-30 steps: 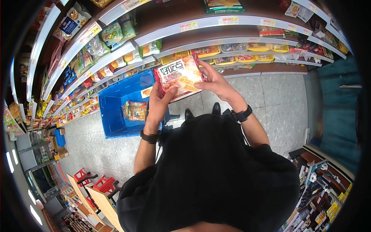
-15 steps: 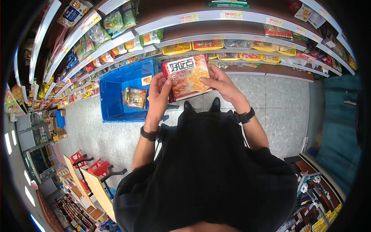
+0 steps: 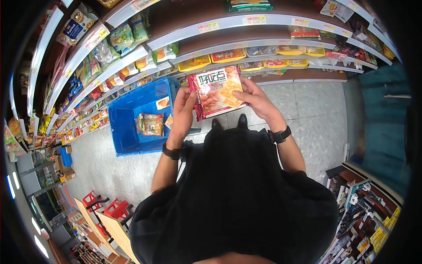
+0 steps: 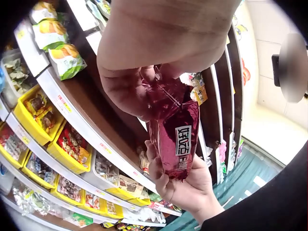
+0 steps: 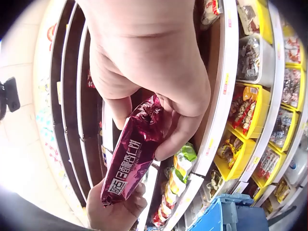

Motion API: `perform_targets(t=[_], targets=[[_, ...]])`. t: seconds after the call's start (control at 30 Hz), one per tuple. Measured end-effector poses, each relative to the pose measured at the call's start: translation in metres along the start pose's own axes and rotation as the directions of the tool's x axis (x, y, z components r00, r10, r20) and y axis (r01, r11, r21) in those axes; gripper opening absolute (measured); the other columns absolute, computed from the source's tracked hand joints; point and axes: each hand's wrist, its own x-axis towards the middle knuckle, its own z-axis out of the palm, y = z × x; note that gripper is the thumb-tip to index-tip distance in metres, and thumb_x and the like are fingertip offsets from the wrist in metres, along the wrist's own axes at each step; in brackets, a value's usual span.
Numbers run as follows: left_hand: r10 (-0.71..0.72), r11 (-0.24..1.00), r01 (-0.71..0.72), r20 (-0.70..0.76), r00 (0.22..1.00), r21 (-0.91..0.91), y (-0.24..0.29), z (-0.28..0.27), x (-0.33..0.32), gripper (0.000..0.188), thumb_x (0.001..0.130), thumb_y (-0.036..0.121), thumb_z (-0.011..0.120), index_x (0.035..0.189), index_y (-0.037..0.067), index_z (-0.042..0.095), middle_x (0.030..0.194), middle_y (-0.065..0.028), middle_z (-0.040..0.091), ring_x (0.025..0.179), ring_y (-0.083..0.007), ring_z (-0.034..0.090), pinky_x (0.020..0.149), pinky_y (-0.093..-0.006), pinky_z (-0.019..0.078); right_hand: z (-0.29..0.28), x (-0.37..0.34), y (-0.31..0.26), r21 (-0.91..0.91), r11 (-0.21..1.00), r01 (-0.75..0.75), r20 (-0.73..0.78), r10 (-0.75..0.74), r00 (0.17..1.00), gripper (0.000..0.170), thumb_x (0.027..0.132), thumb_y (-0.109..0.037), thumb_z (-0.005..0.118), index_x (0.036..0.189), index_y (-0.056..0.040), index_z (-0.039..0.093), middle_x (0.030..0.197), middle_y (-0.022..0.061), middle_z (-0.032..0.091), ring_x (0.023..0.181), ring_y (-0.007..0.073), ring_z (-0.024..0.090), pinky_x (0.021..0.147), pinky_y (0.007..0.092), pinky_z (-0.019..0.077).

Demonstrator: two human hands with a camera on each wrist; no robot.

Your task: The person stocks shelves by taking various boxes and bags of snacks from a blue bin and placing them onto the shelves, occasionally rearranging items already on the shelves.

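Observation:
Both hands hold a red and white packet of biscuits [image 3: 216, 88] in front of the body, its printed face turned up in the head view. The left hand [image 3: 183, 112] pinches the packet's left end, thumb on top. At the opposite end, the right hand [image 3: 259, 102] grips it with its thumb over the biscuit picture. From the left wrist, a shiny dark red side of the packet [image 4: 175, 137] shows below the palm. White lettering runs along the packet's side [image 5: 127, 161] in the right wrist view, with right-hand fingers [image 5: 178, 137] around its upper end.
A blue crate [image 3: 123, 103] stands on the floor to the left, with several snack packs [image 3: 152, 124] inside. Curved store shelves [image 3: 263, 31] with price tags run ahead, and yellow bins [image 3: 228, 55] of snacks sit low. Red stools [image 3: 116, 207] are behind left.
The packet has shifted right and a little toward the body, away from the crate, and its tilt has levelled out. Both hands have kept their hold on it.

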Motion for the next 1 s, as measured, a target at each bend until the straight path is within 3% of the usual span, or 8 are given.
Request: perform_targets(t=[0.07, 0.13, 0.33, 0.47, 0.53, 0.67, 0.73, 1.0], targets=[[0.017, 1.000, -0.017, 0.007, 1.000, -0.003, -0.005, -0.012, 0.007, 0.010, 0.098, 0.015, 0.048, 0.096, 0.005, 0.049, 0.086, 0.0021, 0.054, 0.077, -0.0032, 0.046, 0.069, -0.0188, 0.0379, 0.009, 0.001, -0.002, 0.020, 1.000, -0.012, -0.022, 0.012, 1.000, 0.052, 0.086, -0.016, 0.066, 0.131, -0.0009, 0.042, 0.115, 0.0056, 0.059, 0.097, 0.0084, 0.057, 0.083, 0.0230, 0.0453], [0.048, 0.985, -0.050, 0.014, 0.999, 0.165, -0.001, -0.025, 0.013, 0.013, 0.098, 0.016, 0.048, 0.097, 0.004, 0.049, 0.085, 0.0018, 0.054, 0.078, -0.0035, 0.047, 0.069, -0.0193, 0.0389, 0.019, 0.004, 0.001, -0.015, 1.000, -0.008, -0.043, 0.008, 0.999, 0.053, 0.086, -0.017, 0.067, 0.130, -0.0011, 0.043, 0.113, 0.0046, 0.060, 0.095, 0.0068, 0.057, 0.081, 0.0219, 0.0452], [0.142, 0.977, -0.144, 0.027, 0.990, 0.154, 0.004, -0.058, 0.027, 0.017, 0.099, 0.018, 0.047, 0.091, 0.003, 0.050, 0.080, 0.0028, 0.052, 0.074, -0.0031, 0.045, 0.067, -0.0188, 0.0383, 0.052, 0.013, 0.009, -0.066, 0.998, -0.018, -0.096, 0.012, 0.995, 0.052, 0.086, -0.018, 0.067, 0.130, -0.0013, 0.043, 0.112, 0.0029, 0.060, 0.090, 0.0056, 0.056, 0.077, 0.0204, 0.0445], [0.140, 0.986, -0.146, 0.081, 0.987, 0.081, -0.006, -0.084, 0.030, 0.018, 0.099, 0.017, 0.047, 0.088, 0.004, 0.052, 0.080, 0.0040, 0.052, 0.073, -0.0023, 0.043, 0.067, -0.0185, 0.0379, 0.070, 0.015, 0.017, -0.090, 0.994, -0.065, -0.108, 0.056, 0.993, 0.048, 0.089, -0.015, 0.062, 0.131, -0.0023, 0.042, 0.117, 0.0053, 0.059, 0.102, 0.0099, 0.058, 0.086, 0.0245, 0.0463], [0.041, 0.992, -0.029, 0.094, 0.995, -0.126, -0.013, -0.095, 0.031, 0.017, 0.099, 0.016, 0.047, 0.087, 0.006, 0.053, 0.080, 0.0054, 0.052, 0.073, -0.0011, 0.042, 0.067, -0.0179, 0.0370, 0.079, 0.015, 0.025, 0.012, 0.995, -0.099, -0.106, 0.100, 0.989, 0.050, 0.089, -0.015, 0.061, 0.133, -0.0024, 0.040, 0.119, 0.0060, 0.058, 0.106, 0.0111, 0.057, 0.089, 0.0258, 0.0457], [-0.018, 0.959, 0.047, 0.106, 0.994, -0.279, -0.017, -0.104, 0.028, 0.015, 0.098, 0.015, 0.048, 0.088, 0.006, 0.053, 0.080, 0.0060, 0.052, 0.073, -0.0004, 0.041, 0.067, -0.0173, 0.0360, 0.100, 0.012, 0.041, 0.130, 0.984, -0.123, -0.161, 0.144, 0.977, 0.055, 0.089, -0.015, 0.061, 0.136, -0.0022, 0.037, 0.125, 0.0072, 0.055, 0.112, 0.0131, 0.054, 0.093, 0.0282, 0.0444], [0.006, 0.933, 0.042, 0.134, 0.991, -0.358, -0.017, -0.108, 0.027, 0.014, 0.098, 0.015, 0.048, 0.088, 0.006, 0.053, 0.081, 0.0063, 0.052, 0.073, -0.0004, 0.041, 0.068, -0.0172, 0.0357, 0.107, 0.012, 0.046, 0.217, 0.967, -0.134, -0.179, 0.175, 0.968, 0.048, 0.089, -0.014, 0.062, 0.130, -0.0023, 0.041, 0.122, 0.0071, 0.055, 0.109, 0.0136, 0.056, 0.092, 0.0282, 0.0463], [0.042, 0.949, -0.017, 0.071, 0.997, -0.314, -0.022, -0.118, 0.032, 0.017, 0.098, 0.018, 0.050, 0.090, 0.004, 0.055, 0.083, 0.0045, 0.054, 0.077, -0.0021, 0.044, 0.070, -0.0187, 0.0373, 0.124, 0.017, 0.053, 0.195, 0.976, -0.093, -0.193, 0.131, 0.972, 0.050, 0.089, -0.015, 0.061, 0.132, -0.0011, 0.039, 0.125, 0.0079, 0.054, 0.111, 0.0150, 0.055, 0.094, 0.0298, 0.0455]])
